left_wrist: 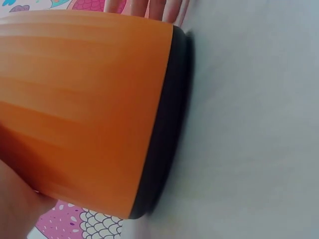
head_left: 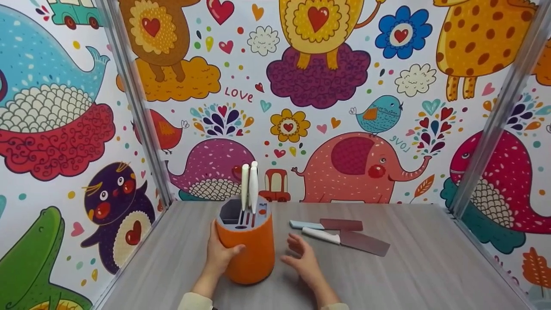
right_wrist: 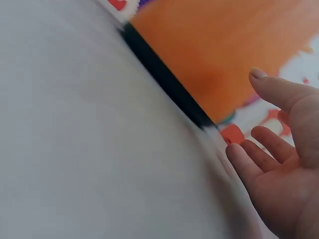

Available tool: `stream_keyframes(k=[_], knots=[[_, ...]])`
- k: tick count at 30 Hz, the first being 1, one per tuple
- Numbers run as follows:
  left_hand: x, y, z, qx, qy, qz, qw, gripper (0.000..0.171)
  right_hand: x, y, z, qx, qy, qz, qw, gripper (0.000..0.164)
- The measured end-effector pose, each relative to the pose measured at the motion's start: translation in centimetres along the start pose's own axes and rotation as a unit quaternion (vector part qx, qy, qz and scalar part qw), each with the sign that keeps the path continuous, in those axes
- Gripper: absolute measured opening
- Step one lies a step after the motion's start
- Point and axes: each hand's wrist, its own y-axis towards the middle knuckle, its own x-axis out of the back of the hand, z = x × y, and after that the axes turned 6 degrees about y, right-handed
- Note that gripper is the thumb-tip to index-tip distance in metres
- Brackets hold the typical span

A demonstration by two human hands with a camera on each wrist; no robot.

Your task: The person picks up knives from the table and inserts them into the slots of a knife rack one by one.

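Observation:
An orange knife block with a grey slotted top and a dark base stands upright on the table. Several white-handled utensils, likely knives, stick up from its slots. My left hand grips the block's left side, thumb across the front; in the left wrist view part of that hand lies against the orange wall. To the right of the block, my right hand hovers apart from it, fingers loosely bent and holding nothing. The right wrist view shows this hand beside the block.
Right of the block lie two knives: a cleaver with a white handle and brownish blade, and behind it a narrower knife with a pale handle. The grey wood-grain table meets cartoon-printed walls at the back and sides.

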Motion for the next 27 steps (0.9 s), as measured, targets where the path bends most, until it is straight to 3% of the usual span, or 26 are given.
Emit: stream_keyframes(k=[10, 14, 18, 22, 27], knots=[[0.6, 0.1, -0.3, 0.001, 0.006, -0.005, 1.0000, 0.100, 4.5, 0.6, 0.6, -0.007, 0.008, -0.096, 0.995, 0.062], [0.5, 0.1, -0.4, 0.008, -0.001, 0.001, 1.0000, 0.098, 5.5, 0.7, 0.8, 0.004, -0.061, -0.162, 0.985, 0.057], [0.3, 0.1, -0.4, 0.005, -0.004, 0.004, 1.0000, 0.099, 6.2, 0.6, 1.0, -0.006, -0.156, -0.211, 0.965, 0.058], [0.1, 0.0, -0.2, -0.001, -0.003, 0.003, 1.0000, 0.102, 6.6, 0.5, 1.0, -0.028, -0.236, -0.207, 0.949, 0.066], [-0.1, 0.0, 0.0, -0.002, -0.008, 0.004, 1.0000, 0.102, 6.7, 0.4, 0.4, -0.062, -0.307, -0.158, 0.937, 0.084]])
